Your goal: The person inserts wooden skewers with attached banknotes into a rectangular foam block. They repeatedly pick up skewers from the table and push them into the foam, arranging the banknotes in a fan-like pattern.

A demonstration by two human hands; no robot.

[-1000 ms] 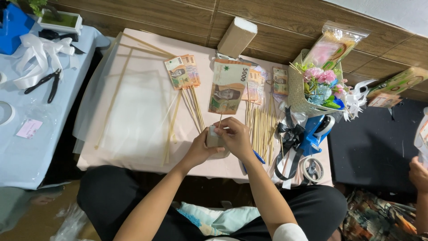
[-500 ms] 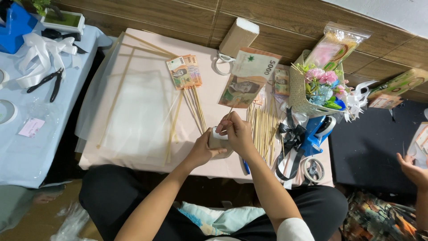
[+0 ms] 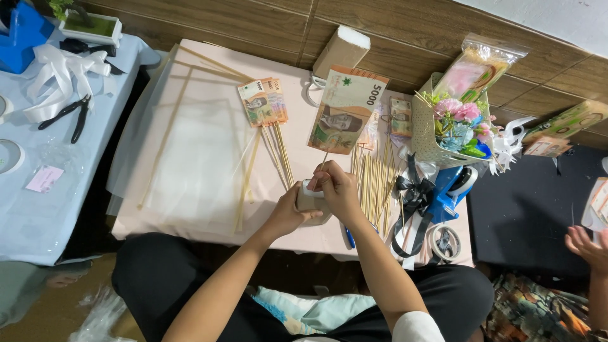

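While reading the head view, locate the left hand (image 3: 288,215) and the right hand (image 3: 335,189) pressed together at the near edge of the pink-covered table (image 3: 209,158). Note both closed around a small pale block-shaped object (image 3: 309,201), fingers curled narrow; cannot tell what kind of object. Find the thin wooden stick (image 3: 323,161) rising from the right-hand fingertips, with the large banknote (image 3: 347,111) fixed at its top.

Compare with one second ago: banknote then upright and close above the hands; now swung up and to the right, tilted, printed face turned flat to the camera, reaching toward the white box (image 3: 342,50) at the wall. Register hands and pale object as unmoved on the table edge. Judge from this: stick pivoted at the fingertips rather than lifted away, so banknote and stick under handling at the base, not set down.

Note nearby, unchanged: fan of smaller banknotes on sticks (image 3: 263,101) to the left; loose bundle of skewers (image 3: 373,183) just right of the hands; flower bouquet (image 3: 456,123) and black ribbon bow (image 3: 415,190) further right. Keep apart another person's hand (image 3: 586,244) at the right edge, now lower in frame.
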